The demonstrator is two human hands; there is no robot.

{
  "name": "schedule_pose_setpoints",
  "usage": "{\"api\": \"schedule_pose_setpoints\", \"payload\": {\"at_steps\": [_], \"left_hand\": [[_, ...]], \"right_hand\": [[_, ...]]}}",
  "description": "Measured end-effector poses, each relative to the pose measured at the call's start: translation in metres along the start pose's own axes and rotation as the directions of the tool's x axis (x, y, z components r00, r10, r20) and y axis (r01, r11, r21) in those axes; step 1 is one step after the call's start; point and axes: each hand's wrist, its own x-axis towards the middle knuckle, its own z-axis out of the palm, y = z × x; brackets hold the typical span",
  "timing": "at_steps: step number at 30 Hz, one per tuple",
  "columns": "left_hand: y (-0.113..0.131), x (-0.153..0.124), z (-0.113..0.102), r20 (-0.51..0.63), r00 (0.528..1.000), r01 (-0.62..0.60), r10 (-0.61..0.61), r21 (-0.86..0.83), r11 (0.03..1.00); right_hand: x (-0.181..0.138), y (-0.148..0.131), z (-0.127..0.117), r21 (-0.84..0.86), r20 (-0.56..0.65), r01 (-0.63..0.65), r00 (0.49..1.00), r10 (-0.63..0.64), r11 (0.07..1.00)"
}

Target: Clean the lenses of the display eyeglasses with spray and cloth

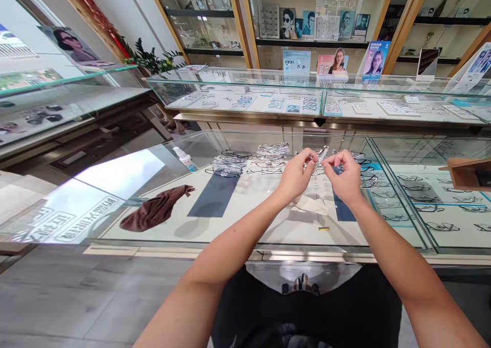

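Note:
Above the glass counter, my left hand pinches a slim, shiny pair of eyeglasses, seemingly folded; its details are too small to make out. The fingers of my right hand are closed in a pinch at its other side. Behind my hands, rows of eyeglasses lie stacked on the counter, with more frames to the left. Below my hands are a pale crumpled cloth or wrapper and a small gold-coloured piece.
A brown cloth lies on the left of the counter, near a white spray bottle. A brown wooden stand is at right. Glass display cases run across the back. A plant stands at the corner.

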Motion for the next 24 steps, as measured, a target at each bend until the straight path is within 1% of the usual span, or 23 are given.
{"api": "schedule_pose_setpoints", "payload": {"at_steps": [5, 11, 16, 21, 24], "left_hand": [[-0.001, -0.001, 0.002, -0.026, 0.998, -0.056, 0.056, 0.017, 0.998], [-0.004, 0.000, 0.003, -0.045, 0.993, -0.109, 0.111, 0.042, 0.993], [-0.005, -0.001, 0.005, -0.091, 0.987, -0.126, 0.134, 0.083, 0.988], [-0.004, -0.003, 0.007, -0.140, 0.981, -0.121, 0.131, 0.080, 0.989], [-0.003, -0.005, 0.008, -0.185, 0.972, -0.131, 0.144, 0.081, 0.988]], "right_hand": [[-0.003, -0.003, 0.000, -0.095, -0.013, 0.060, 0.998, -0.062, 0.994], [-0.005, -0.003, 0.003, -0.168, -0.015, 0.115, 0.993, -0.119, 0.979], [-0.007, -0.002, 0.005, -0.201, -0.029, 0.113, 0.992, -0.121, 0.973], [-0.011, -0.003, 0.009, -0.192, -0.078, 0.078, 0.992, -0.095, 0.978], [-0.013, -0.004, 0.011, -0.180, -0.108, 0.080, 0.989, -0.100, 0.981]]}}
